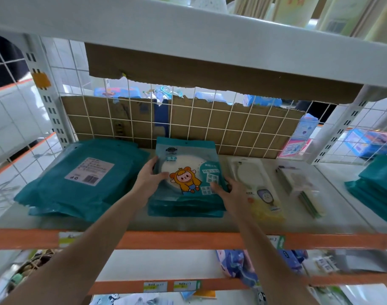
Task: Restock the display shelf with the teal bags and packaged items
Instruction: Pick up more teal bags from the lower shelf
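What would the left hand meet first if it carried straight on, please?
The left hand holds the cartoon-printed teal bag; beyond it, probably the wire grid backing the shelf, though depth is unclear.

i see my left hand [152, 177] gripping the left edge of the teal mirror bag [188, 170] and my right hand [231, 193] holding its lower right edge. the bag tops the middle stack of teal bags [186, 209] on the display shelf [188, 238]. a face-down teal stack [78, 183] lies left, clear packaged items [259, 188] right.
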Available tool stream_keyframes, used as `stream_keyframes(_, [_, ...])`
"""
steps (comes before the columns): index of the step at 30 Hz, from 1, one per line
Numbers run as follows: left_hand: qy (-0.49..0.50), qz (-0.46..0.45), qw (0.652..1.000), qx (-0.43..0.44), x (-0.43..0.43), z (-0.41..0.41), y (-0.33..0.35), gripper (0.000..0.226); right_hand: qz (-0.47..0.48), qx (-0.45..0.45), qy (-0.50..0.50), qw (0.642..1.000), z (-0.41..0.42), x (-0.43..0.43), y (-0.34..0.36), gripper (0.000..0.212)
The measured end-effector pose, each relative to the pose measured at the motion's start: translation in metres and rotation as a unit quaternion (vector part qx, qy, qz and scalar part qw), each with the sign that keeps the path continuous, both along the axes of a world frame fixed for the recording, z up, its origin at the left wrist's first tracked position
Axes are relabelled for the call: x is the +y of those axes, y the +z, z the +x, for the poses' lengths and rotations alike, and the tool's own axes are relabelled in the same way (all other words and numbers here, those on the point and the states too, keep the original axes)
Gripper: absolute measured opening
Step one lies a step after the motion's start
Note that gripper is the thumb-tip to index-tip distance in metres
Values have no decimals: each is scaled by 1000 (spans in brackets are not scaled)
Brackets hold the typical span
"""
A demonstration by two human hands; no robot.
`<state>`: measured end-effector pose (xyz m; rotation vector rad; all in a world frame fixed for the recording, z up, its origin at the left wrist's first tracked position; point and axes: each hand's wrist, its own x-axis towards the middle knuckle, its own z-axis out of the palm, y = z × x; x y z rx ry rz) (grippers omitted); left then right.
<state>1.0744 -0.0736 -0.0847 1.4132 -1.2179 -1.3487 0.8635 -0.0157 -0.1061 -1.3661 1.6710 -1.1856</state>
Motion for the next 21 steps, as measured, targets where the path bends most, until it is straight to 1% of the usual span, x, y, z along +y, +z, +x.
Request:
stream_keyframes(2, [-5, -9, 1000, -10, 1, -2, -1, 67, 9, -28, 1, 1000, 0, 0, -2, 30])
stream_keyframes(4, [-7, -15, 1000, -6, 1, -5, -1, 68, 11, -39, 1, 999, -1, 0, -5, 27])
stream_keyframes(6, [-4, -13, 1000, 0, 2, -7, -1, 68, 8, -35, 0, 999, -1, 1, -5, 16])
stream_keyframes(7, [-3, -11, 1000, 3, 1, -8, -1, 68, 8, -31, 1, 999, -1, 1, -4, 15])
stream_keyframes(10, [-2, -5, 1000, 9, 2, -9, 2, 66, 6, -17, 3, 1000, -1, 2, 0, 23])
stream_keyframes(13, [-11, -22, 1000, -17, 4, -8, 6, 63, 5, 5, 5, 1000, -1, 5, 5, 22])
stream_keyframes(15, [-20, -62, 995, -73, 5, -4, 9, 61, 2, 55, -9, 998, -2, 11, 11, 33])
stream_keyframes(17, [-39, -117, 982, -139, 7, 0, 13, 59, -19, 128, -31, 991, -4, 16, 17, 46])
stream_keyframes(19, [-57, -179, 963, -194, 11, 3, 20, 59, -50, 211, -42, 975, -7, 19, 25, 50])
stream_keyframes(21, [-67, -236, 935, -257, 16, 7, 28, 59, -75, 272, -46, 958, -10, 18, 32, 50])
